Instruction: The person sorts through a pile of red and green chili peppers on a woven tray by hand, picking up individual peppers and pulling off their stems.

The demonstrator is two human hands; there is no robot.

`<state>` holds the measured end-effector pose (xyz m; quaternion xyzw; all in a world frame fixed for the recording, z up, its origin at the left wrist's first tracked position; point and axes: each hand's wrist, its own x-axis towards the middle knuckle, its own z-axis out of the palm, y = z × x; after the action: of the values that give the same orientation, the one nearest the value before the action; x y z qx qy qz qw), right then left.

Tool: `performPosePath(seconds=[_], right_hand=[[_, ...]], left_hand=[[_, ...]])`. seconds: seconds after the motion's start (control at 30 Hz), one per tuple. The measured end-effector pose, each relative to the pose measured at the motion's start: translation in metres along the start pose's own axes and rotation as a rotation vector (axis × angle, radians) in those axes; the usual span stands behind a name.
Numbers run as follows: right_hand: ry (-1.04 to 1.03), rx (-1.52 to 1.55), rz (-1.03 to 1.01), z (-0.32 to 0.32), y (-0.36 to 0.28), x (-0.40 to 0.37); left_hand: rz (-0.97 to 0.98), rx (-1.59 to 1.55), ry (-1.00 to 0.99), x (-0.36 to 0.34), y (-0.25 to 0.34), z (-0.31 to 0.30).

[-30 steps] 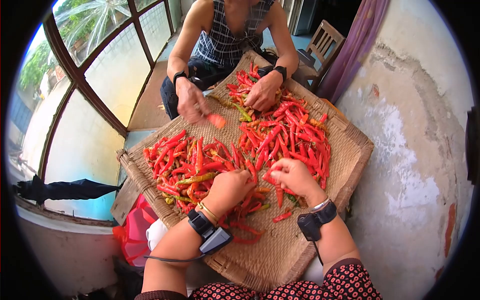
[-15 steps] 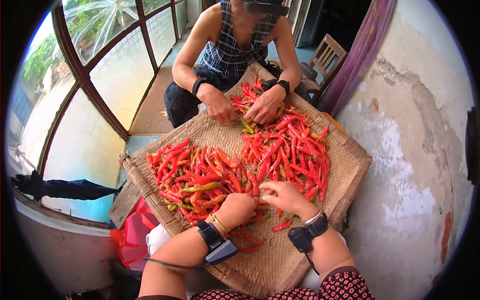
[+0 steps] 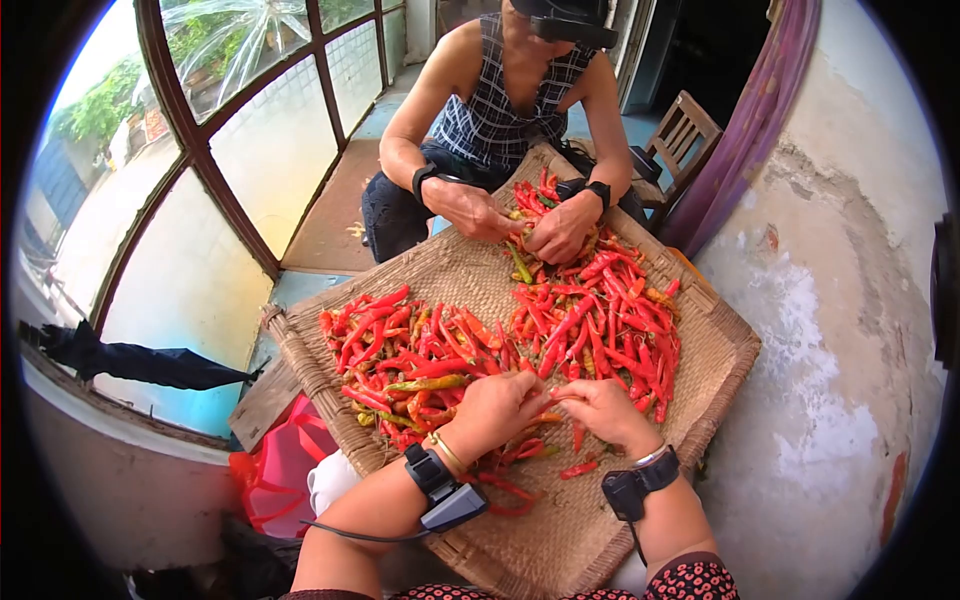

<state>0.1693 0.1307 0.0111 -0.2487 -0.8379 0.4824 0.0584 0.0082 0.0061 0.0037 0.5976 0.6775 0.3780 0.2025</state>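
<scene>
A flat woven tray (image 3: 570, 520) carries two heaps of red chili peppers, one on the left (image 3: 400, 345) and one on the right (image 3: 610, 325), with a few green ones mixed in. My left hand (image 3: 495, 410) and my right hand (image 3: 600, 410) meet at the near edge of the heaps, fingertips pinched together on one chili (image 3: 548, 397). Both wrists wear black strap devices. Loose chilies (image 3: 580, 467) lie on the tray just below my hands.
Across the tray sits another person in a checked sleeveless top, both hands (image 3: 520, 225) busy with chilies at the far edge. Arched window (image 3: 190, 150) to the left, peeling wall (image 3: 840, 330) to the right, wooden chair (image 3: 685, 135) behind, red bag (image 3: 275, 465) below the tray.
My hands have come together over one chili near the middle of the tray. The other person's hand, earlier holding a chili out to the side, has gone back to the far heap.
</scene>
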Motion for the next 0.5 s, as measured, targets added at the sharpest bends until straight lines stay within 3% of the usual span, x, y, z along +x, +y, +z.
performPosePath(seconds=[0.03,0.07,0.1,0.17,0.23,0.3,0.37,0.4,0.43,0.5], right_hand=[[0.058,-0.022,0.038,-0.003,-0.001,0.001],[0.11,0.232,0.212,-0.008,-0.005,0.001],[0.141,0.551,0.138,-0.015,-0.007,0.004],[0.394,1.051,-0.205,-0.012,-0.021,0.007],[0.49,0.903,-0.164,-0.01,-0.016,0.009],[0.59,0.752,-0.121,-0.009,-0.002,0.008],[0.4,0.545,0.06,-0.008,0.014,0.009],[0.324,0.58,0.112,-0.009,0.008,0.007],[0.324,0.581,0.11,-0.007,0.006,0.007],[0.164,0.482,0.105,0.001,0.004,0.005]], left_hand=[[0.036,0.147,0.095,0.001,0.002,-0.006],[0.072,0.295,0.189,0.002,0.003,-0.011],[0.068,0.3,0.192,0.004,-0.001,-0.015],[0.145,0.54,0.322,0.008,-0.012,-0.023],[0.116,0.58,0.328,0.006,-0.011,-0.03],[0.038,0.833,0.398,0.004,-0.012,-0.031],[-0.014,0.853,0.326,0.001,-0.021,-0.028],[-0.102,0.844,0.193,0.002,-0.025,-0.027],[-0.19,0.832,0.059,0.002,-0.029,-0.026],[-0.164,0.837,-0.002,0.003,-0.031,-0.026]])
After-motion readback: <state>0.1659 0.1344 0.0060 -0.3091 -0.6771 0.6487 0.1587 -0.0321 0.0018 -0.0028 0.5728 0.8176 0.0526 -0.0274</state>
